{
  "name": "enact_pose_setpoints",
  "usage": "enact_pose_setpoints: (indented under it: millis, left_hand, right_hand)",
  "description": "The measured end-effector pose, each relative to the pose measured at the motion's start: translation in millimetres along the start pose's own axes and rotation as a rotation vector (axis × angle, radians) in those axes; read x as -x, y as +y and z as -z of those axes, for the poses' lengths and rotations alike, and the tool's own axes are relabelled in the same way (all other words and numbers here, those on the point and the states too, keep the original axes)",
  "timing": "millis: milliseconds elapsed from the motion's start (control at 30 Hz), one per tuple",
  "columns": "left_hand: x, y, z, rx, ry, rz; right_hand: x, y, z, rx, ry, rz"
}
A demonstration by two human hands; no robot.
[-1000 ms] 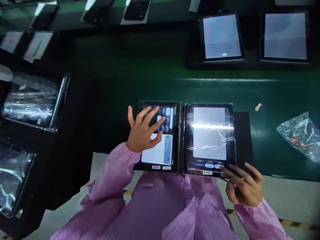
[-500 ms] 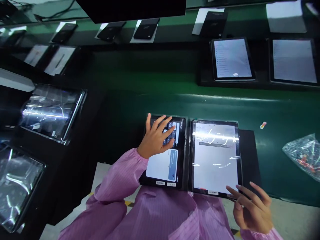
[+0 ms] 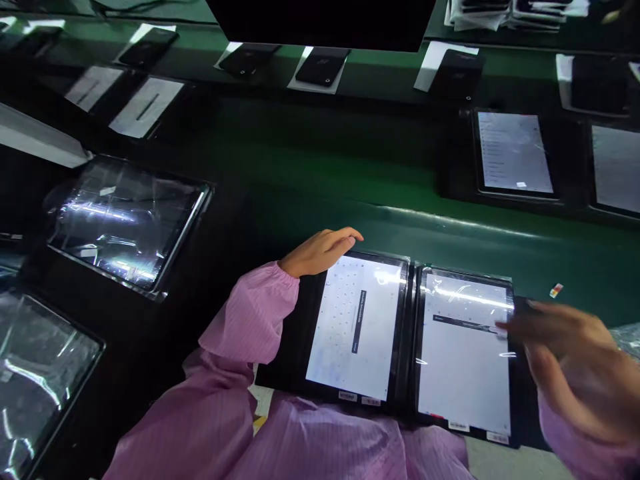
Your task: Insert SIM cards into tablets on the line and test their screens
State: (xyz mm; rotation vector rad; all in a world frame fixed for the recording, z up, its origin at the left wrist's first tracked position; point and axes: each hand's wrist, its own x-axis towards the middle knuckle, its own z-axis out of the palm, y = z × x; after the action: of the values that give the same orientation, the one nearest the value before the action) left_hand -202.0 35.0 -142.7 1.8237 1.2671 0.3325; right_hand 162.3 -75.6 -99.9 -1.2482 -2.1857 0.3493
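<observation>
Two tablets in clear film lie side by side before me. On the left tablet (image 3: 377, 320), a pale screen shows a keyboard-like pattern and a dark pop-up bar. My left hand (image 3: 320, 252) is at its upper left corner, seen from the side, thumb and forefinger loosely stretched out, the other fingers mostly hidden; it holds nothing that I can see. The right tablet (image 3: 465, 373) shows a white screen with a dark bar across its upper part. Blurred by motion, my right hand (image 3: 575, 360) has its forefinger stretched to that bar's right end, thumb apart, nothing held.
Film-covered tablets (image 3: 130, 220) lie on a black surface at left. A lit tablet (image 3: 517, 153) stands at the back right. Dark devices on white sheets (image 3: 320, 67) line the back shelf beneath a black panel (image 3: 325, 23). A small coloured sticker (image 3: 556, 291) and clear plastic bag (image 3: 627, 337) lie at right.
My left hand has drawn back from the left tablet's screen to its upper corner; that screen now differs. My right hand has moved up the right tablet. The view has shifted.
</observation>
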Motion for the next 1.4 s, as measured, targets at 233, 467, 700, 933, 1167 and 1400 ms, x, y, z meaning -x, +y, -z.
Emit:
enact_pose_setpoints:
  millis: [233, 467, 700, 933, 1167, 1400]
  left_hand:
    - [35.4, 31.2, 30.4, 0.345, -0.1, -0.312]
    - [53.7, 61.6, 48.3, 0.224, -0.364, -0.449]
    - [51.9, 73.3, 48.6, 0.179, -0.42, -0.413]
    - [48.9, 71.6, 41.5, 0.161, -0.389, -0.443]
    - [36.6, 67.3, 32.2, 0.16, -0.36, -0.506]
    - [19.3, 63.4, 21.6, 0.274, -0.332, -0.466]
  right_hand:
    - [-131.3, -73.4, -17.1, -0.348, 0.007, -0.017]
    - [-121.2, -96.1, -10.3, -0.141, -0.129, 0.028]
    - [-124.7, -104.4, -10.2, -0.078, -0.234, 0.015]
    - [-119.8, -101.9, -5.7, -0.076, -0.254, -0.02]
    - [-121.5, -100.7, -5.6, -0.048, -0.261, -0.036]
    - [-133.8, -95.2, -17.1, -0.114, -0.272, -0.02]
